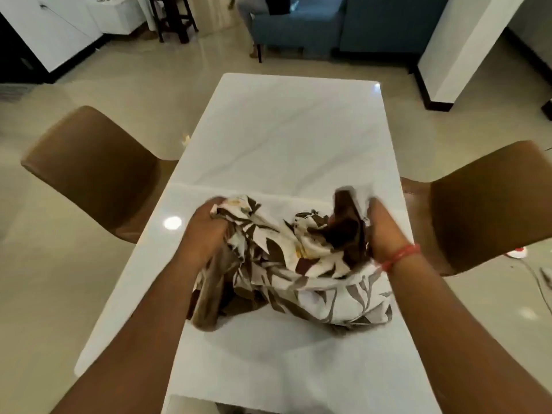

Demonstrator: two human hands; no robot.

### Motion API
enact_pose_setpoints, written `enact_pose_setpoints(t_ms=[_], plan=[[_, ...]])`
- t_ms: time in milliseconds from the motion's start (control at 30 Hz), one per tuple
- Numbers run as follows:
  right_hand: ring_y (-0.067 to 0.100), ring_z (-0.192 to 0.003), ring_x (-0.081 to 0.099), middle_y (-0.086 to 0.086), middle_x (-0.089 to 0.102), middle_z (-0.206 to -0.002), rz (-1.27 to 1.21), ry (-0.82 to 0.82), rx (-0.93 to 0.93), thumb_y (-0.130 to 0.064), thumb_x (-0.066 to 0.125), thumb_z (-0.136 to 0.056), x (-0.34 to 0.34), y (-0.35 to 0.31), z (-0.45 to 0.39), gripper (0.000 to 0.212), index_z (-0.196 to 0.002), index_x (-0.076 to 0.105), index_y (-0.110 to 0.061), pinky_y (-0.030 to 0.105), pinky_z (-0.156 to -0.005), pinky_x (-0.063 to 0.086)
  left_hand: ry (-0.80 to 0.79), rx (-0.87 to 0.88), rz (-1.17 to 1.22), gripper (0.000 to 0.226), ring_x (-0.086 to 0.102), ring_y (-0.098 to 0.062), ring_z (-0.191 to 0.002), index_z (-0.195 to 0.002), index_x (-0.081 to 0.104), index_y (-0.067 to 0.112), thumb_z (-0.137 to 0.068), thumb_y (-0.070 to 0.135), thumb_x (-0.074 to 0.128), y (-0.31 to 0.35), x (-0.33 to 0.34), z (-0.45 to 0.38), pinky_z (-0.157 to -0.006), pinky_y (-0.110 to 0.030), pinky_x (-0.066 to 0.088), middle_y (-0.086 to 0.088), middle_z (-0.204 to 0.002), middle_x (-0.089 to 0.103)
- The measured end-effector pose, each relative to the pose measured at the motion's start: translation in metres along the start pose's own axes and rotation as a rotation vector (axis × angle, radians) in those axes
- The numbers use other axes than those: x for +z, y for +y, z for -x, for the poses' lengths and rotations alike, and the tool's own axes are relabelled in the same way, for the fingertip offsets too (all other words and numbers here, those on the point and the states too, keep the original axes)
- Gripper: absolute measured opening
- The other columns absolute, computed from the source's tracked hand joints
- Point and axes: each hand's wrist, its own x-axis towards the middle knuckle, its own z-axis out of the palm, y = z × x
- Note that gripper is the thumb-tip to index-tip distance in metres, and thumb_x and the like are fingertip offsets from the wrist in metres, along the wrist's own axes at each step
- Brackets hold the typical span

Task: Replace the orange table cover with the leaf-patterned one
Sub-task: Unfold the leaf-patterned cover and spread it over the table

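The leaf-patterned cover (301, 273), white with brown leaves, lies bunched in a heap on the near half of the white table (283, 138). My left hand (206, 225) grips the heap's left side, fingers curled into the cloth. My right hand (385, 231), with a red thread on the wrist, holds the right side, where a fold of cloth stands up above the fingers. The table's marble-like top is bare around the heap. No orange cover is in view.
A brown chair (92, 171) stands at the table's left side and another brown chair (490, 204) at its right. Beyond the table are glossy floor tiles, a blue sofa (328, 22) with a person's legs beside it, and white cabinets (59, 28).
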Motion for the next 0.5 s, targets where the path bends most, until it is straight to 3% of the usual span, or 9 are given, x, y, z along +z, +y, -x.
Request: enact_pose_setpoints(t_ms=[67,100,133,167,233,300,400,467,500], plan=[[0.023,-0.091,0.065,-0.01,0.069,-0.084,0.64,-0.095,0.047,-0.042,0.048,-0.086,0.003,0.044,-0.007,0.021,-0.076,0.067,-0.039,0.039,-0.09,0.048,-0.155,-0.104,-0.133,0.016,0.066,-0.011,-0.087,-0.098,0.065,0.032,-0.082,0.032,0.062,-0.032,-0.003,-0.006,-0.072,-0.024,0.048,0.003,-0.1,0.071],[0.03,-0.105,0.063,-0.004,0.067,-0.1,0.927,-0.139,0.115,-0.04,0.046,-0.093,0.008,0.066,-0.009,0.021,-0.1,0.065,-0.042,0.042,-0.096,0.047,-0.238,-0.17,-0.215,0.026,0.066,-0.013,-0.088,-0.107,0.063,0.032,-0.081,0.036,0.062,-0.053,-0.003,-0.007,-0.073,-0.027,0.051,-0.002,-0.109,0.07],[0.035,-0.117,0.059,0.01,0.064,-0.122,1.115,-0.169,0.187,-0.038,0.046,-0.097,0.015,0.088,-0.01,0.036,-0.133,0.052,-0.036,0.044,-0.101,0.046,-0.323,-0.237,-0.301,0.042,0.067,-0.017,-0.096,-0.122,0.059,0.031,-0.082,0.039,0.064,-0.071,-0.003,-0.005,-0.08,-0.029,0.053,-0.006,-0.121,0.067],[0.038,-0.126,0.052,0.019,0.053,-0.139,1.19,-0.181,0.271,-0.037,0.047,-0.099,0.023,0.109,-0.008,0.058,-0.153,0.028,-0.025,0.045,-0.105,0.044,-0.408,-0.282,-0.389,0.062,0.065,-0.022,-0.107,-0.14,0.049,0.029,-0.082,0.044,0.065,-0.091,-0.003,-0.003,-0.091,-0.032,0.053,-0.008,-0.134,0.061],[0.04,-0.14,0.038,0.023,0.025,-0.159,1.159,-0.171,0.399,-0.042,0.047,-0.099,0.048,0.14,0.002,0.079,-0.159,0.0,-0.021,0.045,-0.111,0.036,-0.566,-0.329,-0.522,0.096,0.057,-0.028,-0.126,-0.157,0.022,0.026,-0.077,0.058,0.065,-0.127,0.002,0.004,-0.104,-0.034,0.046,-0.011,-0.148,0.049],[0.038,-0.143,0.034,0.021,0.018,-0.162,1.083,-0.144,0.443,-0.046,0.051,-0.097,0.07,0.165,0.01,0.084,-0.159,0.0,-0.021,0.042,-0.113,0.034,-0.662,-0.294,-0.563,0.103,0.053,-0.025,-0.13,-0.158,0.016,0.021,-0.076,0.06,0.065,-0.157,0.01,0.012,-0.105,-0.03,0.043,-0.01,-0.148,0.049],[0.03,-0.133,0.049,0.01,0.047,-0.15,0.882,-0.183,0.442,-0.048,0.059,-0.093,0.1,0.18,0.026,0.079,-0.158,0.018,-0.029,0.033,-0.109,0.039,-0.677,-0.164,-0.514,0.067,0.059,-0.018,-0.116,-0.133,0.052,0.027,-0.075,0.06,0.051,-0.183,0.024,0.023,-0.1,-0.024,0.043,-0.001,-0.121,0.065],[0.021,-0.128,0.054,-0.002,0.057,-0.141,0.764,-0.229,0.442,-0.056,0.06,-0.09,0.12,0.186,0.04,0.065,-0.149,0.038,-0.037,0.031,-0.111,0.039,-0.672,-0.046,-0.487,0.049,0.059,-0.015,-0.114,-0.112,0.061,0.035,-0.076,0.063,0.042,-0.195,0.025,0.026,-0.101,-0.025,0.043,0.003,-0.113,0.066],[0.017,-0.126,0.055,-0.007,0.059,-0.137,0.726,-0.286,0.447,-0.058,0.059,-0.089,0.128,0.186,0.045,0.056,-0.141,0.049,-0.039,0.031,-0.111,0.04,-0.736,0.007,-0.486,0.04,0.059,-0.016,-0.116,-0.115,0.061,0.034,-0.086,0.057,0.044,-0.197,0.025,0.027,-0.104,-0.024,0.041,0.0,-0.119,0.066]])
